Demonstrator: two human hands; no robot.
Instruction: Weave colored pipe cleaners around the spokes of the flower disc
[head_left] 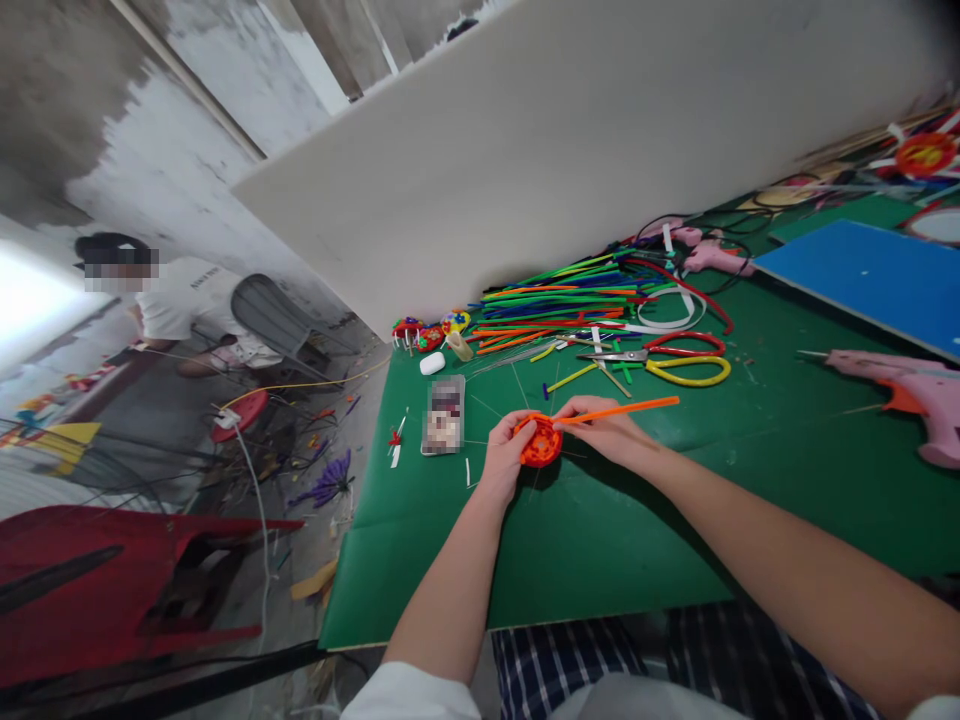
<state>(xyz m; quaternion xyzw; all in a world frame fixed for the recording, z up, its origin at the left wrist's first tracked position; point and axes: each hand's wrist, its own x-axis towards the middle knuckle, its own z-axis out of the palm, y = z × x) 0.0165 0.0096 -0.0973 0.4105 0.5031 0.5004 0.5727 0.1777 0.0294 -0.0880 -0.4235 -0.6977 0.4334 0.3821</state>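
Between my hands, just over the green table, is a round piece coiled from red and orange pipe cleaners (543,452), with thin wires sticking out around it. My left hand (511,440) grips its left side, thumb on top. At its upper right edge, my right hand (592,425) pinches an orange pipe cleaner (637,408), whose long end points right. Above my hands lie a short yellow pipe cleaner (574,382) with a blue tip and scissors (686,360) with one red and one yellow handle. The undersides of my fingers are hidden.
A phone (444,415) and a white case (433,363) lie left on the table (420,540). Bundled pipe cleaners (555,300) lie along the white partition (525,170). Pink glue guns (892,375) and a blue board (870,280) are right. A person (187,300) sits far left.
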